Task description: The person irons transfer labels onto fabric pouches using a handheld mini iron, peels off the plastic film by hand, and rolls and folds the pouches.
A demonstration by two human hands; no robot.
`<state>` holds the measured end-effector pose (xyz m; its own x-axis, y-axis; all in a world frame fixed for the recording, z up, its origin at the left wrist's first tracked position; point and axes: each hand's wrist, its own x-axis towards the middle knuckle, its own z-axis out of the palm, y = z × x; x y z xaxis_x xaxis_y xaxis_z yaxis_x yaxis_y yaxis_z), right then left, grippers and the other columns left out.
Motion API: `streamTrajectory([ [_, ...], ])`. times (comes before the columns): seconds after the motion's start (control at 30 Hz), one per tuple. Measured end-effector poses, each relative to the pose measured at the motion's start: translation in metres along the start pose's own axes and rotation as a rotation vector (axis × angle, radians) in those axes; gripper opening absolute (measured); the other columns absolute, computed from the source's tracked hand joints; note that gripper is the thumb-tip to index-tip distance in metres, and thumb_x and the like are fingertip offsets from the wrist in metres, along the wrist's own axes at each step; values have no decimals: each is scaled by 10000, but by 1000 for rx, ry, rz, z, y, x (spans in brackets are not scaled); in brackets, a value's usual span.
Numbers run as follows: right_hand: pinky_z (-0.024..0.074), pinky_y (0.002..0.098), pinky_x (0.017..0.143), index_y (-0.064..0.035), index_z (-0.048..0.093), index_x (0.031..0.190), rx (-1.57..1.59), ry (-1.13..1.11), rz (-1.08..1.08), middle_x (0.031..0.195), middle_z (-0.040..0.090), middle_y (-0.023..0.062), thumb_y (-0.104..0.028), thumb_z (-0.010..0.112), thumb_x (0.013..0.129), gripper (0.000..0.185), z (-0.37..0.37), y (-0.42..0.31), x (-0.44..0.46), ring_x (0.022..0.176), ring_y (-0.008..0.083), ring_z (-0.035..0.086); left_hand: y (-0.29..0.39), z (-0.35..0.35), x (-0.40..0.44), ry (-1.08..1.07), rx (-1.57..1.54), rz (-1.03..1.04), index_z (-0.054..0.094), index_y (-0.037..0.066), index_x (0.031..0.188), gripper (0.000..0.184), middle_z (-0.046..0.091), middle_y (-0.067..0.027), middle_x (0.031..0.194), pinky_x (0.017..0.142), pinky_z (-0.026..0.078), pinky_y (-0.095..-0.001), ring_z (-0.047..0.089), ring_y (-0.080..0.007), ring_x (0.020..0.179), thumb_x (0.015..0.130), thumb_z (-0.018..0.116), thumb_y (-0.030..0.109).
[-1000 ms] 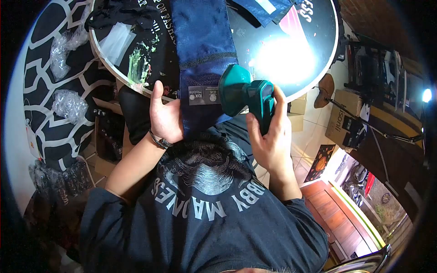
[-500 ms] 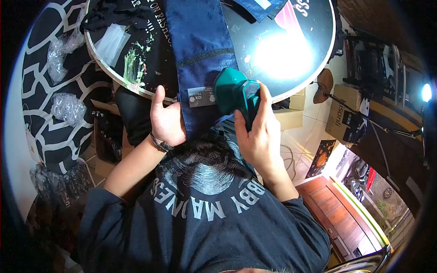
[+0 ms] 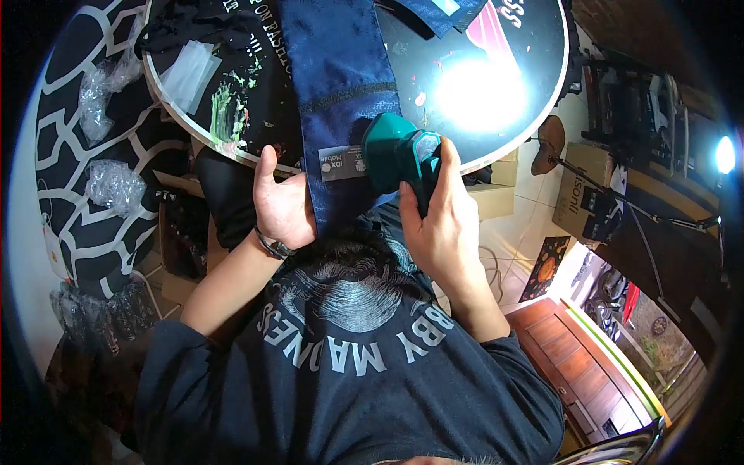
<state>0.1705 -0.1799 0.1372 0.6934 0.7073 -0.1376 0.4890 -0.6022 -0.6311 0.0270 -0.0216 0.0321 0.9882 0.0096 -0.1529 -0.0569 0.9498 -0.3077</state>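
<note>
Dark blue fabric (image 3: pixel 337 58) hangs over the near edge of a round black table (image 3: pixel 260 116). Near its lower end is a grey label (image 3: pixel 335 164) with white print. My left hand (image 3: pixel 285 205) is under the fabric's left edge, thumb raised and apart; its fingers are partly hidden behind the cloth. My right hand (image 3: pixel 446 221) is wrapped round the handle of a green handheld device (image 3: pixel 391 151). The device's wide head lies against the fabric, over the right part of the label.
White strips (image 3: pixel 190 75) and green smears lie on the table's left side. Crumpled clear plastic (image 3: pixel 115 187) is at the left. A cardboard box (image 3: pixel 577 194) and a lamp arm (image 3: pixel 635 209) stand at the right.
The green device in my right hand has moved left over the label, and its head has tilted. The fabric and table appear shifted slightly left. My left hand has barely moved.
</note>
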Motion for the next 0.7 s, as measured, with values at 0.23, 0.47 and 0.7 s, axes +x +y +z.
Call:
streamTrajectory([
  [0.23, 556, 501, 858, 111, 311, 1493, 7, -3, 13, 1130, 632, 383, -104, 653, 946, 681, -2, -1, 0, 995, 537, 674, -1, 3, 2, 14, 22, 0, 217, -40, 1604, 1231, 310, -258, 1641, 1258, 235, -538, 320, -395, 1518, 825, 535, 860],
  [0.47, 552, 498, 871, 122, 305, 1494, -4, 4, -5, 1137, 629, 385, -112, 652, 952, 684, 0, 2, 1, 1003, 538, 672, -1, 4, 3, 29, 70, 20, 215, -44, 1603, 1242, 305, -255, 1644, 1260, 233, -527, 321, -389, 1519, 821, 532, 867],
  [0.7, 575, 488, 797, 71, 323, 1489, 34, 26, -80, 1137, 637, 348, -100, 694, 898, 718, 3, 12, 0, 937, 494, 696, 3, 9, -1, 92, 205, 24, 192, -36, 1614, 1235, 306, -255, 1642, 1262, 243, -519, 326, -391, 1520, 847, 412, 907],
])
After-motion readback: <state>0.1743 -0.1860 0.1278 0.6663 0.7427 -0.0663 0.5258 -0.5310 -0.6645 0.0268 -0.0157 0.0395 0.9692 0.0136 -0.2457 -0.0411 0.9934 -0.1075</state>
